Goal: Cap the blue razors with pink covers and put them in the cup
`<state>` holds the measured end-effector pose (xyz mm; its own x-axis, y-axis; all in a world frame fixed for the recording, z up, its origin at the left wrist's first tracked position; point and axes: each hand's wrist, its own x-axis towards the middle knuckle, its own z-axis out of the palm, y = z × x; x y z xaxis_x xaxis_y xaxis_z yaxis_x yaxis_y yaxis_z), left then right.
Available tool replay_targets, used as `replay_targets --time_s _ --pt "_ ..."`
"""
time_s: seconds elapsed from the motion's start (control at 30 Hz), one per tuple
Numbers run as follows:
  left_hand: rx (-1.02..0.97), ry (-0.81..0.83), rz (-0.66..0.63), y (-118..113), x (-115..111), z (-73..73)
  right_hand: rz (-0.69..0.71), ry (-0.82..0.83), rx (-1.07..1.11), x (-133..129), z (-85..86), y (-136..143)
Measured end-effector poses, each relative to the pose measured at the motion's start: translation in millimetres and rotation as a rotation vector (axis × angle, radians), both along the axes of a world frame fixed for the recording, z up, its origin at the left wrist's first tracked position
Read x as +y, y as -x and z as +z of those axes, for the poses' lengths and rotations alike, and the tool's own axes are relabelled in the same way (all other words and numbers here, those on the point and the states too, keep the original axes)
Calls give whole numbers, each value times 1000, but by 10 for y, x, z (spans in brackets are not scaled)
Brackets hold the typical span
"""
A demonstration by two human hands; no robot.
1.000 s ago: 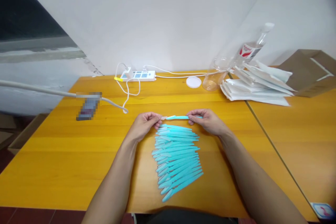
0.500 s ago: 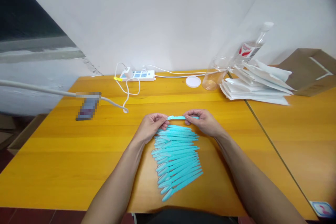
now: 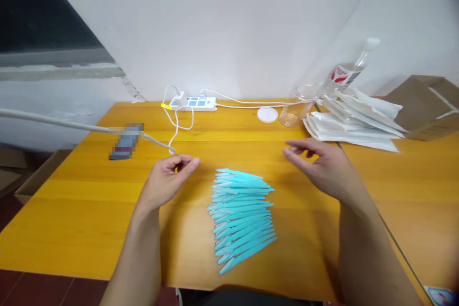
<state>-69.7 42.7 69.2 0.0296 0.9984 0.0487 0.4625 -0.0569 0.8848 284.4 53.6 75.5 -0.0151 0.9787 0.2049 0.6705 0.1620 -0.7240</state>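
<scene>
A row of slim turquoise eyebrow razors [image 3: 247, 220] lies on the wooden table, stacked side by side and overlapping, their pale covered blade ends to the left. My left hand [image 3: 170, 177] hovers left of the row's far end, thumb and fingertips drawn together, with nothing visible in them. To the right of the row is my right hand [image 3: 317, 162], thumb and index finger slightly apart and no razor between them. Neither hand touches the razors.
A white power strip [image 3: 197, 103] with cables sits against the wall. Farther right are a round white lid [image 3: 267, 114], a clear jar [image 3: 292, 117], a plastic bottle [image 3: 346, 75], white padded envelopes [image 3: 353, 126] and a cardboard box [image 3: 423, 105]. A blurred-out phone-like object [image 3: 126, 142] lies at left.
Half a second ago both hands held one razor above the row's far end. It has been let go and lies at the top of the row; my hands have moved apart.
</scene>
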Motion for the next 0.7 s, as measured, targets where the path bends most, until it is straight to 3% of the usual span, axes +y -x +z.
replay_targets --time_s 0.1,0.23,0.27,0.37,0.47,0.57,0.7 --pt "25 -25 -38 49 -22 102 -301 -82 -45 81 255 -264" --pt "80 -6 -156 -25 9 120 -466 -141 -239 543 400 -487" --pt "82 -2 -168 -50 14 112 -475 -115 -287 706 404 -517" --pt "57 16 -185 -97 -6 95 -327 -33 -393 1168 396 -548" --pt "35 56 -185 -86 -63 84 -210 69 -407 1370 450 -496" --pt "47 93 -190 -55 -117 33 -114 70 -381 1158 574 -368" --pt "97 54 -305 -67 -136 -132 49 -24 -337 498 600 -110"
